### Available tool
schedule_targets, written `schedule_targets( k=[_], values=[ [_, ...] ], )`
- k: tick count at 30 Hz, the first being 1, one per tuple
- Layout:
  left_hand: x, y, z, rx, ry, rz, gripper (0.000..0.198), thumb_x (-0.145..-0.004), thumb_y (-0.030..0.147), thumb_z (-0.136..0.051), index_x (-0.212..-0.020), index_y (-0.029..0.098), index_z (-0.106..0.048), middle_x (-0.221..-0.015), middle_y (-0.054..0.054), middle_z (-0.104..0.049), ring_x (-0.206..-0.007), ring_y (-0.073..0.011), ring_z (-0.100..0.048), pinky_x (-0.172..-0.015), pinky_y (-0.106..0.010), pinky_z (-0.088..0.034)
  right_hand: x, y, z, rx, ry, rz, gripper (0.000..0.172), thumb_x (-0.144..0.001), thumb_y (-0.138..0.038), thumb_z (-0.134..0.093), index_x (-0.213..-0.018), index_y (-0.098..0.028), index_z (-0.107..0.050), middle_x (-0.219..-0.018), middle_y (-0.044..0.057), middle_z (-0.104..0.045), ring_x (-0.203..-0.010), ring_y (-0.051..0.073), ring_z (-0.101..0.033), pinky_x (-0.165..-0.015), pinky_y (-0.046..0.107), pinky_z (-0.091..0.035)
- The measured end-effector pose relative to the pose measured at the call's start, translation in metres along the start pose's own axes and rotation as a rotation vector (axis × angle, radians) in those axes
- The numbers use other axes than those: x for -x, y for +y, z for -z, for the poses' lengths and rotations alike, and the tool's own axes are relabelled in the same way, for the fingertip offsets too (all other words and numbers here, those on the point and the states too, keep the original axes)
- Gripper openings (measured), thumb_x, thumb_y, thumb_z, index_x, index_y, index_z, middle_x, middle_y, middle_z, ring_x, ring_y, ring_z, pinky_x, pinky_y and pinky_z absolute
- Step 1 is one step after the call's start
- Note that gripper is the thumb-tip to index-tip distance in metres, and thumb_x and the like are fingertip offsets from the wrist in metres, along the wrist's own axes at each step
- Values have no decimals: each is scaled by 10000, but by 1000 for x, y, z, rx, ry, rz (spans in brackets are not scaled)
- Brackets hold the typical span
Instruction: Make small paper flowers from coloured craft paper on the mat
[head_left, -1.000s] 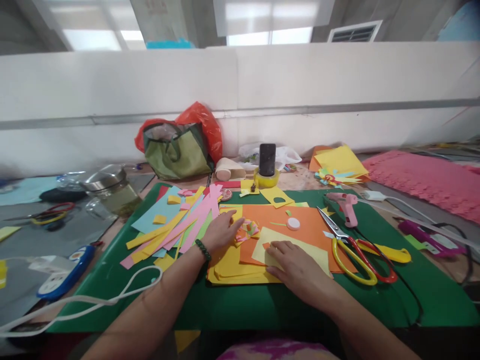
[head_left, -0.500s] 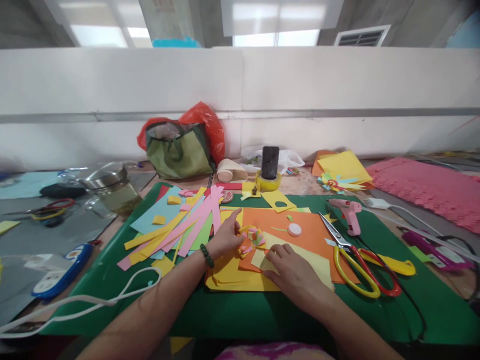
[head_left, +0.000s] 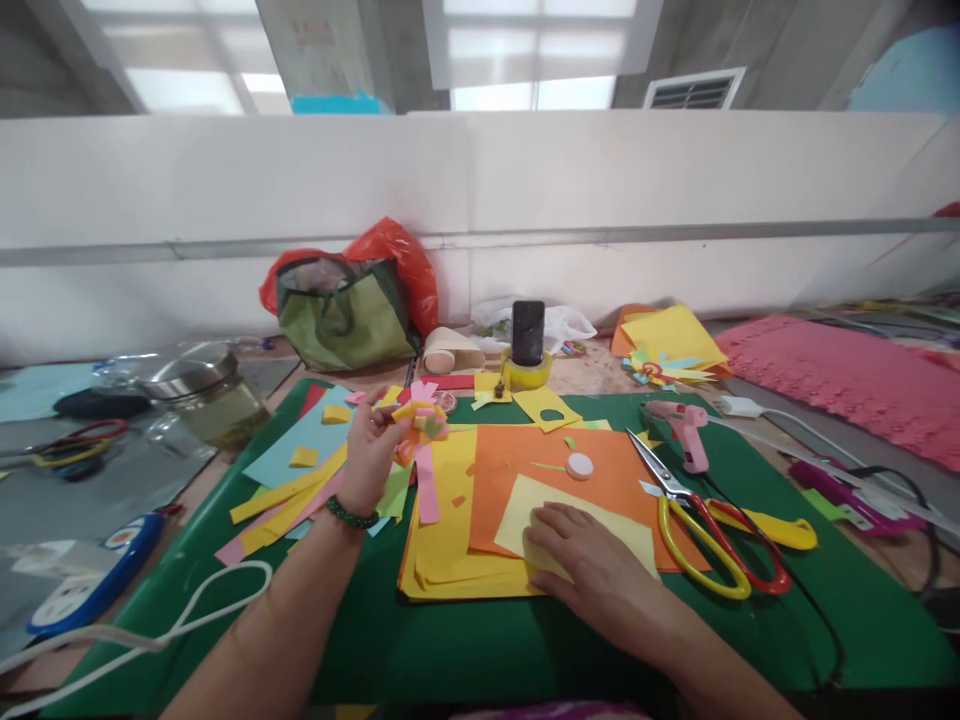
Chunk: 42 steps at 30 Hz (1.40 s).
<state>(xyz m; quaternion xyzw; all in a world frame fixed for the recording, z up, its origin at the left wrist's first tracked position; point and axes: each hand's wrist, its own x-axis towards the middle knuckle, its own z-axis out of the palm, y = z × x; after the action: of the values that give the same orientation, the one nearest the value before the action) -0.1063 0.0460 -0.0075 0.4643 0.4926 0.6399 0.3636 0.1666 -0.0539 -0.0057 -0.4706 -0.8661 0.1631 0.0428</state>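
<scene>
My left hand (head_left: 373, 445), with a green bead bracelet on its wrist, pinches a bunch of small folded paper pieces (head_left: 420, 425) in yellow, pink, orange and green. It holds them over the pile of coloured paper strips (head_left: 289, 500). My right hand (head_left: 574, 545) lies flat on a pale yellow sheet (head_left: 517, 515), fingers stretched out and holding nothing. Beneath that sheet are an orange sheet (head_left: 499, 460) and a stack of yellow paper (head_left: 442, 550). A small white disc (head_left: 580, 466) rests on the orange sheet, beyond my right fingers.
To the right lie open scissors (head_left: 686, 500), a pink glue gun (head_left: 686, 430) and a yellow cutter (head_left: 772, 525) on the green mat (head_left: 480, 650). A phone (head_left: 528, 332) stands in a tape roll (head_left: 527, 372). At left are a glass jar (head_left: 202, 400) and a blue-and-white power strip (head_left: 101, 575).
My left hand has moved left from the paper stack to the strips, carrying the bunch of paper pieces. My right hand stays on the pale sheet. The view has shifted slightly.
</scene>
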Motion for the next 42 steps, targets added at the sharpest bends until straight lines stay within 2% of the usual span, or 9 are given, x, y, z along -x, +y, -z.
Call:
schedule_targets(
  k=[8, 14, 20, 23, 26, 30, 34, 37, 42],
  values=[
    [17, -11, -26, -12, -302, 370, 700, -542, 161, -597, -1230, 133, -470, -617, 103, -387, -493, -62, -369, -470, -191, -283, 3, 18, -14, 87, 113, -1, 353, -809, -56, -542, -1138, -139, -639, -1251, 160, -621, -1181, 301, -562, -993, 493, -470],
    [25, -8, -31, -5, -410, 400, 689, -559, 125, -562, -1243, 151, -481, -693, 72, -461, -569, -74, -452, -539, -204, -368, 8, 17, -12, -20, 268, 41, 371, -881, -223, -532, -1249, -214, -573, -1269, 125, -619, -1166, 265, -585, -955, 445, -514],
    [45, 1, -42, 63, -649, 416, 679, -599, 141, -650, -1254, 188, -473, -873, 13, -558, -754, -116, -551, -656, -230, -430, -10, 10, 1, -374, 374, -139, 626, -864, -416, -549, -1415, -191, -358, -1326, 174, -555, -1248, 294, -514, -979, 486, -463],
    [54, 2, -47, 104, -736, 411, 694, -622, 173, -696, -1274, 201, -462, -918, -1, -551, -811, -129, -556, -706, -248, -444, -29, 5, -5, -652, 268, -202, 754, -808, -408, -592, -1444, -149, -280, -1028, 107, -653, -952, 244, -640, -770, 382, -533],
    [58, -2, -48, 57, -782, 401, 706, -644, 192, -704, -1302, 201, -448, -941, -15, -551, -862, -153, -567, -737, -270, -454, -43, 2, -17, -796, 245, -223, 681, -807, -329, -550, -1411, -118, -314, -680, -48, -500, -591, 148, -532, -525, 261, -447],
    [61, -10, -49, -96, -866, 420, 764, -646, 184, -700, -1351, 179, -404, -956, -49, -614, -861, -185, -605, -719, -290, -470, -48, -2, -27, -720, 326, -184, 611, -801, -241, -515, -1378, -128, -351, -663, -68, -431, -559, 122, -474, -524, 239, -430],
    [57, -7, -47, -135, -825, 379, 725, -657, 185, -666, -1335, 149, -412, -957, -67, -661, -797, -172, -622, -671, -268, -472, -39, 0, -22, -519, 437, -69, 580, -837, -283, -533, -1374, -146, -364, -877, 44, -619, -781, 187, -618, -723, 341, -524],
    [46, 0, -40, -198, -657, 309, 732, -677, 217, -637, -1360, 149, -382, -921, -43, -662, -681, -137, -602, -601, -245, -460, -25, 7, -16, -276, 516, -27, 464, -850, -286, -555, -1295, -179, -476, -1106, 131, -643, -1042, 265, -602, -888, 458, -501],
    [25, -1, -27, -389, -509, 216, 754, -678, 218, -636, -1383, 134, -382, -752, 17, -614, -628, -125, -565, -556, -219, -442, 3, 13, -21, -6, 259, -51, 447, -789, -181, -617, -1234, -191, -576, -1217, 125, -631, -1140, 291, -563, -958, 476, -482]
  ],
)
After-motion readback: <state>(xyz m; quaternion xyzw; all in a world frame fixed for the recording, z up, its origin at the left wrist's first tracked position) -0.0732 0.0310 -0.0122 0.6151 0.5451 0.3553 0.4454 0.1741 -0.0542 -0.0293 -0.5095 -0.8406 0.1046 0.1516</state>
